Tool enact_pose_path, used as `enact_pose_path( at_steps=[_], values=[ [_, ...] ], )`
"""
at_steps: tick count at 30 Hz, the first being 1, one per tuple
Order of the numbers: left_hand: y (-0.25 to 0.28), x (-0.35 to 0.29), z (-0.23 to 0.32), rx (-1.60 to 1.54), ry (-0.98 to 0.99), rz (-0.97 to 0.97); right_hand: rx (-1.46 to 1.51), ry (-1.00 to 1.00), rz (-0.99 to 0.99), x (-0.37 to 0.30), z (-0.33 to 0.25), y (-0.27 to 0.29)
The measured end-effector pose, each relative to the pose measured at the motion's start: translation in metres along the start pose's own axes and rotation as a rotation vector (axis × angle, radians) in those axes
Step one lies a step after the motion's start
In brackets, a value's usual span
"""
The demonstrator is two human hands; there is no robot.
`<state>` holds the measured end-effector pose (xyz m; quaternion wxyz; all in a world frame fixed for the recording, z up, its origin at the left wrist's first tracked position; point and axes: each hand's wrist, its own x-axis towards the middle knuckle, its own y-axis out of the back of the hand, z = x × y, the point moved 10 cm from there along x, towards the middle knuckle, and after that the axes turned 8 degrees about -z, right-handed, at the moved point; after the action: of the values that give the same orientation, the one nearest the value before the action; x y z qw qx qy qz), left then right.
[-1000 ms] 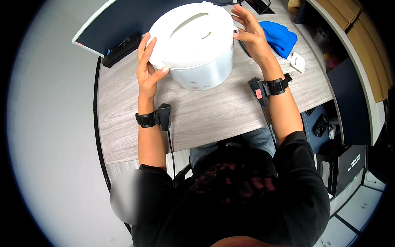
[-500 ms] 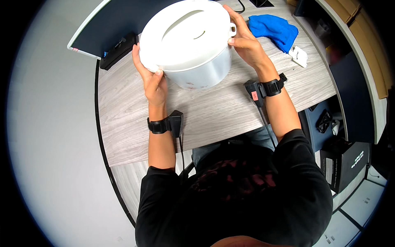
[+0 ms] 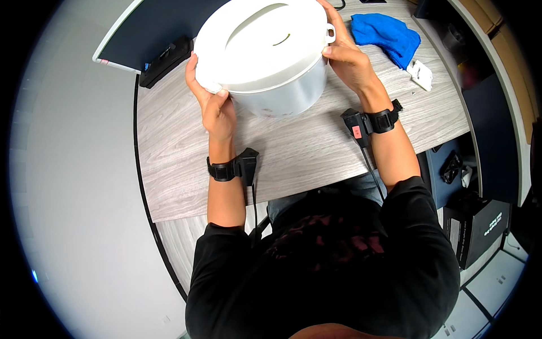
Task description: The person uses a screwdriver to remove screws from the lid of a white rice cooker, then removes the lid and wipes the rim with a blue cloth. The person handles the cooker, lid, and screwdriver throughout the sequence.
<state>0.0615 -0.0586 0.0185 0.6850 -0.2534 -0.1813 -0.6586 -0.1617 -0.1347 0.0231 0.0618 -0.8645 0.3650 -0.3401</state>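
A white oval lidded container (image 3: 276, 93) with a side latch or loop handle is held between both hands over the far part of the desk. Its lid has a long recessed grip and a small curved greenish mark. My left hand (image 3: 213, 107) grips the rim on its left, thumb at the front edge. On the other side, my right hand (image 3: 351, 62) holds it beside the loop, thumb forward, with the other fingers partly behind. Some faint brownish marks show low on its front wall. Whether its base touches the desk I cannot tell.
On the wood-grain desk (image 3: 305, 152), a blue cloth (image 3: 387, 37) lies right of the container, with a crumpled white piece (image 3: 420, 74) beside it. A dark partition (image 3: 152, 31) and a long black object (image 3: 166, 63) stand at the far left. Shelving borders the right; a black box (image 3: 480, 231) sits below.
The view has shifted slightly, so the desk things sit a little differently in the picture. Both hands keep their hold on the container, which looks nearly unchanged.
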Motion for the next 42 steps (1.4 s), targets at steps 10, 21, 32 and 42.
enact_pose_path(
  at_steps=[10, 21, 32, 42],
  values=[
    [0.004, 0.000, 0.000, -0.015, 0.041, 0.079, -0.061, 0.020, 0.102, 0.000, 0.005, 0.011],
    [0.005, 0.000, 0.005, 0.011, 0.028, 0.087, -0.123, -0.023, 0.152, -0.001, 0.003, 0.011],
    [0.004, -0.002, 0.004, 0.053, 0.028, 0.083, -0.371, -0.061, 0.177, -0.005, 0.007, 0.022],
    [0.007, -0.001, 0.007, 0.109, 0.039, 0.077, -0.453, -0.076, 0.173, -0.004, 0.003, 0.022]
  ],
)
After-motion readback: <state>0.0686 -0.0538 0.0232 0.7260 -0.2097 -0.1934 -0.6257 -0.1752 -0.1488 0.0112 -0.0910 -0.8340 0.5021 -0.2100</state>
